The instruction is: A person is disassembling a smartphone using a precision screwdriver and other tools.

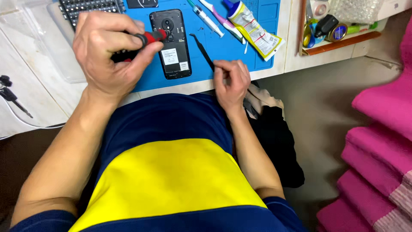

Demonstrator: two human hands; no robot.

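My left hand (109,53) grips a red and black screwdriver (150,38) whose tip points at the opened black phone (171,44), which lies back side up on the blue work mat (234,53). My right hand (231,79) rests at the mat's near edge with its fingers curled, beside the end of black tweezers (202,49). Whether it pinches something small I cannot make out.
A glue tube in its packet (253,28), two thin tools (214,17) and a bit set (90,6) lie at the mat's far side. A tray with tape rolls (328,28) stands to the right. Pink towels (382,141) are stacked on the right; a black cable (13,99) lies left.
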